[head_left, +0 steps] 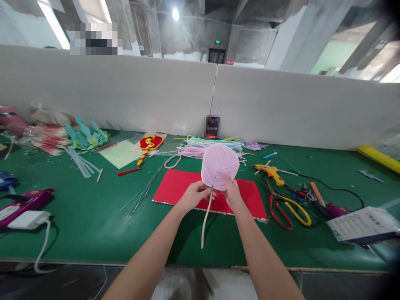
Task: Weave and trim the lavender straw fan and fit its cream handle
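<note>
A pale pink leaf-shaped piece made of pipe cleaners (219, 165) is held upright over a red sheet (175, 189) on the green table. My left hand (194, 195) pinches the leaf's lower left edge near its base. My right hand (233, 192) grips the lower right edge, thumb on the face. A long pale stem (205, 223) hangs down from the leaf's base between my hands.
A heap of coloured pipe cleaners (206, 148) lies behind the leaf. A yellow glue gun (272, 173), red and yellow scissors (289, 210) and a printed packet (364, 225) lie right. Thin wires (143, 191), a red-yellow ornament (150, 143) and purple devices (26, 202) lie left. White partition behind.
</note>
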A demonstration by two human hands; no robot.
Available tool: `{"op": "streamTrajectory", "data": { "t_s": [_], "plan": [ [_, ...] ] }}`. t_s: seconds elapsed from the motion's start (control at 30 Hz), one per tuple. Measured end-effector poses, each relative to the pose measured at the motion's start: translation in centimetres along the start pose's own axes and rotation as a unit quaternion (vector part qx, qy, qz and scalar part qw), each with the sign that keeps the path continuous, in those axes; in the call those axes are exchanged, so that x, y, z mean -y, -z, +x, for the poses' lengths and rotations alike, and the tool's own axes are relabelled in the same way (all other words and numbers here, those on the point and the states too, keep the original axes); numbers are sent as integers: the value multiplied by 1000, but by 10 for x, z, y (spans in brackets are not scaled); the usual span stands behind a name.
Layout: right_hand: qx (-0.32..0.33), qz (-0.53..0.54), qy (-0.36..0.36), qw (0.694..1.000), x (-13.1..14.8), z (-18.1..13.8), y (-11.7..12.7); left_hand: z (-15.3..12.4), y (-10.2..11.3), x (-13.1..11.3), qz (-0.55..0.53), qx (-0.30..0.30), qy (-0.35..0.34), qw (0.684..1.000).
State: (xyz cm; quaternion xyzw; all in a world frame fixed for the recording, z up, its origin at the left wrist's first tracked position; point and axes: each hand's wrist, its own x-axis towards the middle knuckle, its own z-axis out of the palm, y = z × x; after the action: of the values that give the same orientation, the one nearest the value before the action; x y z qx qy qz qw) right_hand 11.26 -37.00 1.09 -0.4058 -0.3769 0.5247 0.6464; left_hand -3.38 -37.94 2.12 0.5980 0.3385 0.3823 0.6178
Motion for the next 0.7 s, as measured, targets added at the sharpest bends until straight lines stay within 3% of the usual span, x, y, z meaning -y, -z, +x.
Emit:
{"op": "streamTrajectory", "data": {
  "t_s": [0.13,0.33,0.7],
  "plan": [
    [-22,12,20,1000,2,-1,-2,1,-2,0,-17,-9,11,1000],
    [-5,3,6,1000,-6,-1,-2,2,-2,3,-17,-121,-2,993],
    [-5,-23,4,1000,-8,-1,-2,4,-1,14,27,-151,-27,988]
  ]
}}
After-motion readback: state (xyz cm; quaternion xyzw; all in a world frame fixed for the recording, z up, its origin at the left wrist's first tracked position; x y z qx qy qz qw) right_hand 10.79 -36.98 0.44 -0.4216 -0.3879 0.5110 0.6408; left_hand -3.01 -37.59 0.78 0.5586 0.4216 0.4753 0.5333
